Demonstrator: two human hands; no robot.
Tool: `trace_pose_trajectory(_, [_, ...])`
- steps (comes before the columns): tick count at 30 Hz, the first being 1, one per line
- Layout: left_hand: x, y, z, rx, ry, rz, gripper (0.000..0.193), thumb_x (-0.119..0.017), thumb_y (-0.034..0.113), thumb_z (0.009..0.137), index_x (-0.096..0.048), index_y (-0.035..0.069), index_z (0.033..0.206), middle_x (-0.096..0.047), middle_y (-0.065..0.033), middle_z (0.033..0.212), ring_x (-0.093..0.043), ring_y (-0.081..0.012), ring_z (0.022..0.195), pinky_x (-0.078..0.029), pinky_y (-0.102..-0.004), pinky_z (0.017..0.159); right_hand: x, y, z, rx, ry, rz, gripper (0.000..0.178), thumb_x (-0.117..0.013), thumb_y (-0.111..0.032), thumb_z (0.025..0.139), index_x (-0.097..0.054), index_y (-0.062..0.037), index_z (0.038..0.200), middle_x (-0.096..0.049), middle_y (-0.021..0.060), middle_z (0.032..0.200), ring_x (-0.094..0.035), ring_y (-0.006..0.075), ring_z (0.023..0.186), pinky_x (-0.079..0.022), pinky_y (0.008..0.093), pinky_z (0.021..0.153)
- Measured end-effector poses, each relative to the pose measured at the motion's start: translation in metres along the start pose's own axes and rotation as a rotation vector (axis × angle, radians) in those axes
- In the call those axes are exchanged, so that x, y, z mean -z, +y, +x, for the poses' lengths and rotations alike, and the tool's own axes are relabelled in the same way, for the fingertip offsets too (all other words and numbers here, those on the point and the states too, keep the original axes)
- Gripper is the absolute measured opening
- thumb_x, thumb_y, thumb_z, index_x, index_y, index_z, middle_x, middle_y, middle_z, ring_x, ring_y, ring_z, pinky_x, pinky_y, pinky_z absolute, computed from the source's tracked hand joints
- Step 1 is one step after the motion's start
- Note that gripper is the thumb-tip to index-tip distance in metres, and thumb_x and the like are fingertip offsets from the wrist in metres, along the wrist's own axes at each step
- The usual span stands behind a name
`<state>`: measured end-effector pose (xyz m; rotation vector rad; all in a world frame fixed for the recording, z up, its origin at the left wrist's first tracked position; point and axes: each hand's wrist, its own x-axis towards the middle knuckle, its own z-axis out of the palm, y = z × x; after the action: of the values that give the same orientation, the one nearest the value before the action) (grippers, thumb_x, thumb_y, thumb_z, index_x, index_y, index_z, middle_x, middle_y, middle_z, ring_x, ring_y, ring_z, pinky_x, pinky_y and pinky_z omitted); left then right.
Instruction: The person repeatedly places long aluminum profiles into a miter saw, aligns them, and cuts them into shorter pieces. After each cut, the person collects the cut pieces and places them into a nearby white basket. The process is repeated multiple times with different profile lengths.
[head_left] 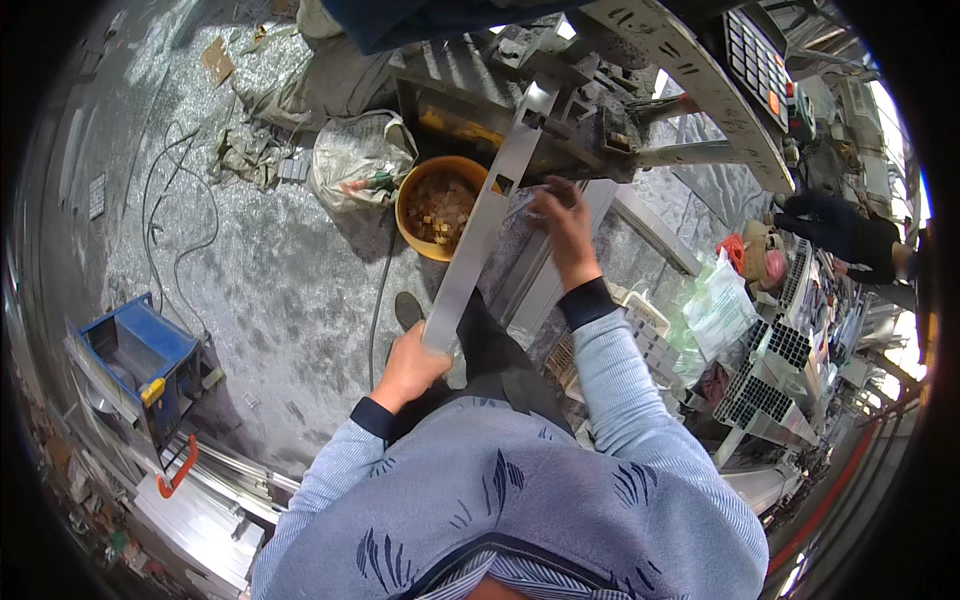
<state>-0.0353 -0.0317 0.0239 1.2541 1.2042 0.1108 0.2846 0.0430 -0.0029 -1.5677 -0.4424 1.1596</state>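
A long silver metal profile (468, 262) with square cut-outs slants away from me, its far end at the machine (600, 130). My left hand (412, 366) is closed round its near end. To the right of the profile, near a cut-out, hovers my right hand (565, 228). Its fingers are bent and smeared by motion, so I cannot make out whether they hold anything. An orange bucket (403, 215) of small metal scraps stands on the floor beside the profile, partly behind it.
A white sack (350, 165) slumps left of the bucket. A blue metal machine (150, 330) stands far left, and a cable (178, 250) lies on the floor. Other metal profiles (655, 232) and perforated pieces (765, 385) lie to my right. Another person (850, 230) is at the far right.
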Motion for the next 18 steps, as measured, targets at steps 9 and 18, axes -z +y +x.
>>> trace_pose_trajectory(9, [-0.004, -0.011, 0.003, 0.021, -0.025, -0.028, 0.032, -0.074, 0.006, 0.083, -0.059, 0.0, 0.11, -0.063, -0.0038, 0.074, -0.06, -0.0117, 0.058, -0.048, -0.0294, 0.052, 0.093, -0.05, 0.067, 0.483, 0.405, -1.087, 0.061, -0.076, -0.023, 0.08, -0.06, -0.0111, 0.137, -0.074, 0.0198, 0.109, -0.071, 0.0393, 0.102, -0.056, 0.0474, 0.087])
trace_pose_trajectory(18, [-0.001, -0.002, 0.001, 0.091, -0.045, -0.1, 0.033, -0.074, 0.007, 0.083, -0.059, 0.0, 0.112, -0.064, -0.0033, 0.072, -0.061, -0.0119, 0.058, -0.049, -0.0302, 0.052, 0.082, -0.057, 0.07, 0.383, 0.389, -1.37, 0.067, -0.072, -0.027, 0.085, -0.053, -0.0264, 0.149, -0.075, 0.015, 0.097, -0.073, 0.0375, 0.09, -0.057, 0.0502, 0.077])
